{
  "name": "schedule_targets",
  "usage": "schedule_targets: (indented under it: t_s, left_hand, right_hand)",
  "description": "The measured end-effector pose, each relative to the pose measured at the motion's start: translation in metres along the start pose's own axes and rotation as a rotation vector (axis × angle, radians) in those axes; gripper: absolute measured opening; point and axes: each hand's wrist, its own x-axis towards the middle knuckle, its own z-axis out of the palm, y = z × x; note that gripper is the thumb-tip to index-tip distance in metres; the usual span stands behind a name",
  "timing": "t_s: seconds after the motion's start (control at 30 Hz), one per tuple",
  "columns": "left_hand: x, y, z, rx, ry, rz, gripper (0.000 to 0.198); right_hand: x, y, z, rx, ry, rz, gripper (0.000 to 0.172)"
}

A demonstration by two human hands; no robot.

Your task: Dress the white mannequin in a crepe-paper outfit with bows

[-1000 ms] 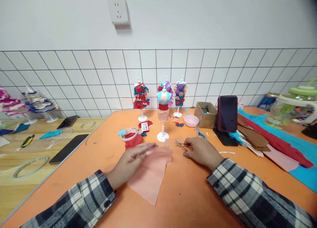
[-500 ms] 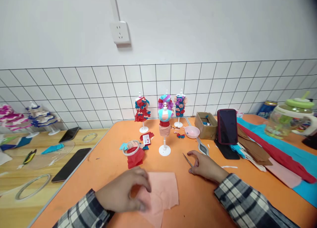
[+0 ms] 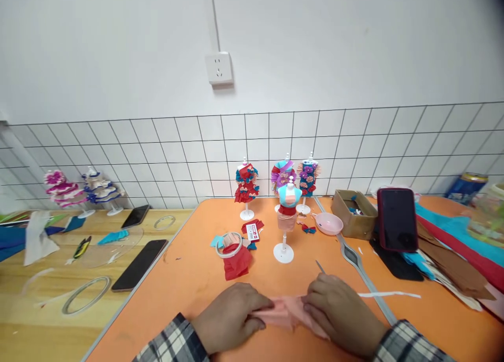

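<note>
**Partway: pink fabric bunched in both hands, not yet on any form**

Both hands are closed on the pink fabric (image 3: 285, 312), which lies crumpled into a narrow, gathered strip on the orange table (image 3: 185, 283), directly in front of the front dress form (image 3: 286, 215). The left hand (image 3: 232, 320) pinches one end and the right hand (image 3: 338, 317) the other, with fingers curled over the cloth. A thin metal point (image 3: 320, 267) sticks up from behind the right hand, probably a scissor blade, though the handles are hidden.

Judged from how things lie, much is done. Behind the front dress form stand three small dressed mannequins (image 3: 246, 183) against the tiled wall, fully covered in red, blue and purple trimmings. The front dress form itself wears a blue top, a red waistband and a short pink skirt — its lower layers look sparse beside the others.

The strip is only loosely pleated and attached to nothing. Left of the front dress form sits a red fabric bundle with a white ring (image 3: 234, 254), also unattached. To its right are a pink bowl (image 3: 328, 224), a cardboard box (image 3: 354, 215) and a propped phone (image 3: 397, 220) — further right, spare fabric sheets (image 3: 452, 257) lie uncut.
</note>
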Motion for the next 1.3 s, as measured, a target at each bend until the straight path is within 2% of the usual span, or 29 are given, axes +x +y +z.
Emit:
schedule_targets:
  t_s: [0.07,0.13,0.23,0.33,0.4,0.5,0.6,0.7,0.8,0.9,1.03,1.17,1.3]
  left_hand:
    - [-0.001,-0.005,0.001,0.047,-0.001,0.022,0.013]
    - [-0.003,-0.011,-0.002,0.072,0.032,0.018,0.017]
    - [-0.013,-0.024,-0.016,0.111,0.213,-0.129,0.020]
    - [-0.031,-0.039,-0.040,0.203,0.419,-0.234,0.034]
    - [-0.042,-0.045,-0.054,0.299,0.412,-0.242,0.031]
    - [-0.048,-0.044,-0.061,0.361,0.267,-0.259,0.028]
    - [-0.041,-0.037,-0.054,0.332,0.169,-0.256,0.020]
    - [-0.032,-0.037,-0.041,0.304,0.135,-0.243,0.026]
    - [-0.028,-0.044,-0.033,0.328,0.100,-0.303,0.027]
    - [-0.027,-0.045,-0.030,0.335,0.107,-0.366,0.028]
    - [-0.026,-0.041,-0.027,0.301,0.142,-0.429,0.026]
    - [-0.025,-0.045,-0.024,0.308,0.179,-0.479,0.033]
    - [-0.025,-0.059,-0.024,0.272,0.231,-0.487,0.041]
  right_hand:
    - [0.002,0.016,0.000,-0.069,0.025,0.066,0.021]
    - [0.003,0.027,-0.002,-0.080,0.032,0.111,0.019]
    - [0.003,0.025,-0.009,-0.049,0.110,0.141,0.017]
    - [0.015,0.001,-0.020,0.009,0.228,0.118,0.026]
    - [0.037,-0.021,-0.028,0.041,0.219,0.088,0.025]
    - [0.092,-0.048,-0.031,0.036,0.127,-0.004,0.033]
    - [0.147,-0.063,-0.017,0.056,0.067,-0.074,0.039]
    - [0.179,-0.066,0.008,0.106,0.042,-0.123,0.033]
    - [0.189,-0.062,0.031,0.162,0.037,-0.136,0.029]
    - [0.190,-0.056,0.043,0.213,0.061,-0.104,0.029]
    - [0.189,-0.054,0.046,0.296,0.128,-0.048,0.030]
    - [0.188,-0.054,0.043,0.386,0.184,-0.042,0.042]
    - [0.186,-0.050,0.046,0.426,0.168,-0.059,0.035]
